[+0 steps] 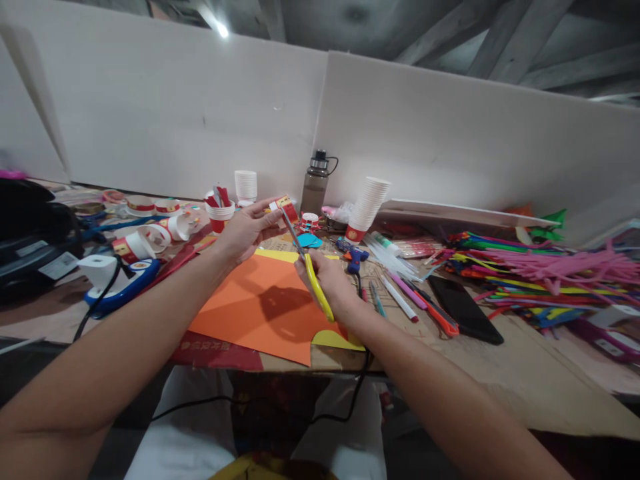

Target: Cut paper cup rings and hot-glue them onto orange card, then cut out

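In my left hand [250, 230] is a small red, gold and white piece of paper cup [286, 208], pinched between the fingers above the table. My right hand [327, 280] grips a pair of scissors [316, 287] by the yellow handles. The scissor blades point up and away and meet the cup piece; I cannot tell whether they are cutting into it. Beneath both hands lies an orange sheet of paper [235, 300], with yellow paper [333, 338] showing under its edges. Blue paper pieces [309, 240] lie just beyond the scissors.
A bottle [314, 183] and a tall stack of paper cups [367, 207] stand at the back. Glue gun [356, 257], pens [400, 297] and phone [465, 310] lie right, before colourful pipe cleaners [550, 267]. On the left are cut cup rings [135, 247] and a power strip [123, 287].
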Motion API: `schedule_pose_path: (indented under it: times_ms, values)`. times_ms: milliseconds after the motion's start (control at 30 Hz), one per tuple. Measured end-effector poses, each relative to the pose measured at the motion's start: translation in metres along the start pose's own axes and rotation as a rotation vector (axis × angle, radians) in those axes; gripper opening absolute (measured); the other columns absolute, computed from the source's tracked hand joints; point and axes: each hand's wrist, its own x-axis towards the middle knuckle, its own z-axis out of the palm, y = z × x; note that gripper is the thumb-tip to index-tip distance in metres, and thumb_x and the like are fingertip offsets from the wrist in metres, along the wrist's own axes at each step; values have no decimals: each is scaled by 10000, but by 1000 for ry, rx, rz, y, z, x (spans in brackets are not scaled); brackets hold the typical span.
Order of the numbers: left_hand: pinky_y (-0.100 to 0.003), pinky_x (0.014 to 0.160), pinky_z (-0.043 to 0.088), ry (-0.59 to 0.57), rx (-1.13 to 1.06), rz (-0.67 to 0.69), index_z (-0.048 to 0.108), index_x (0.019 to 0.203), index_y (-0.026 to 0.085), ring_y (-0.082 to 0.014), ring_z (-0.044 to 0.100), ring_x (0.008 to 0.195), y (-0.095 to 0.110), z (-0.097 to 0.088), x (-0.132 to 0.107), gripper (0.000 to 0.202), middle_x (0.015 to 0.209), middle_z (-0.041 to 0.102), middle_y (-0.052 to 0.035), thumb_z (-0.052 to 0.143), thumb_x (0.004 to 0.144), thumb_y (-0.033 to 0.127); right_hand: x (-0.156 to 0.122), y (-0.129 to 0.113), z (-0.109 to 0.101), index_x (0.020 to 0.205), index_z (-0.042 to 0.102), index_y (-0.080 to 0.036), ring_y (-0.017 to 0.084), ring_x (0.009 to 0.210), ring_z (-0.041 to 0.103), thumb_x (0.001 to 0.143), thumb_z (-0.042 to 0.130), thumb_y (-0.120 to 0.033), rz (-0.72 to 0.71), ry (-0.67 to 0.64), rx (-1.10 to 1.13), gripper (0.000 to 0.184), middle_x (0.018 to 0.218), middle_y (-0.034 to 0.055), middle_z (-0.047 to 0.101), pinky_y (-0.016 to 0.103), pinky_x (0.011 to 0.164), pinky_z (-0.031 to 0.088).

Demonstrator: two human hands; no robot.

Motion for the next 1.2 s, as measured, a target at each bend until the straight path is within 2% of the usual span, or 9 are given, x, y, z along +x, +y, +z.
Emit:
schedule_pose_path:
  times_ms: [267, 500, 833, 1033, 1200]
  values:
    - [-350, 837, 580, -7, 42, 10, 719, 1068, 174, -146, 684, 811, -3, -1, 1, 379, 924, 735, -50, 805, 703, 225, 0, -2, -2, 795, 513, -210, 117, 576, 439, 869, 488, -418, 14, -40, 38, 222, 656, -23, 520, 243, 548, 291]
    - [-340, 833, 572, -10, 75, -32, 711, 1091, 160, -117, 669, 732, -2, 0, 1, 384, 949, 735, -61, 791, 719, 210, -1, -9, -8, 725, 485, -211, 108, 562, 430, 872, 471, -418, 60, -55, 47, 254, 633, -27, 505, 242, 541, 287]
    - [-383, 867, 568, -3, 62, -11, 700, 1092, 150, -148, 686, 778, -4, 4, -2, 399, 921, 739, -66, 797, 711, 215, -4, -14, -4, 699, 460, -210, 113, 564, 423, 876, 433, -375, 70, -21, 48, 243, 612, -25, 467, 250, 555, 297]
    - [-427, 890, 563, -14, 14, -1, 688, 1074, 170, -175, 705, 827, -3, 4, -2, 351, 949, 741, -78, 747, 779, 350, -4, -10, -5, 714, 470, -214, 111, 538, 420, 874, 454, -396, 55, -25, 39, 243, 596, -30, 471, 253, 545, 296]
    - [-369, 825, 587, 8, 72, 9, 703, 1062, 165, -131, 677, 742, 0, 4, -1, 379, 905, 731, -54, 796, 722, 305, -2, -6, -6, 797, 495, -215, 115, 559, 454, 861, 483, -401, 43, -79, 77, 197, 657, -23, 527, 245, 540, 309]
